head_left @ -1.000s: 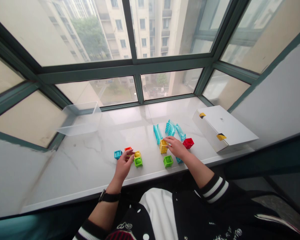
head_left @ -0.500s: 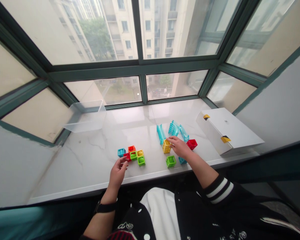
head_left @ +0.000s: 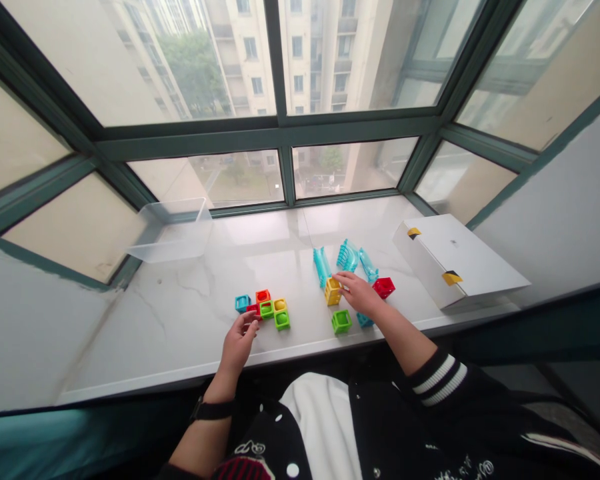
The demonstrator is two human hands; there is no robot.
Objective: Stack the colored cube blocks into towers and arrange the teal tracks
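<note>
My left hand is at the near left edge of a joined cluster of cube blocks. Its fingers are apart, with the fingertips by a red block that they partly cover. The cluster also has a blue block, an orange-red block, a yellow block and green blocks. My right hand has its fingers closed on the upper right side of a taller yellow block; its thumb is hidden. Behind that block lies a clear blue track piece, touching it or very close.
Near my right hand are a green block, a partly covered blue block and a red block. Behind lie a curved blue piece and another blue piece. A clear plastic bin stands left, a white box right.
My left hand has shifted very slightly right beside the red block. The right hand stays at the yellow block, and the blocks look unmoved.
</note>
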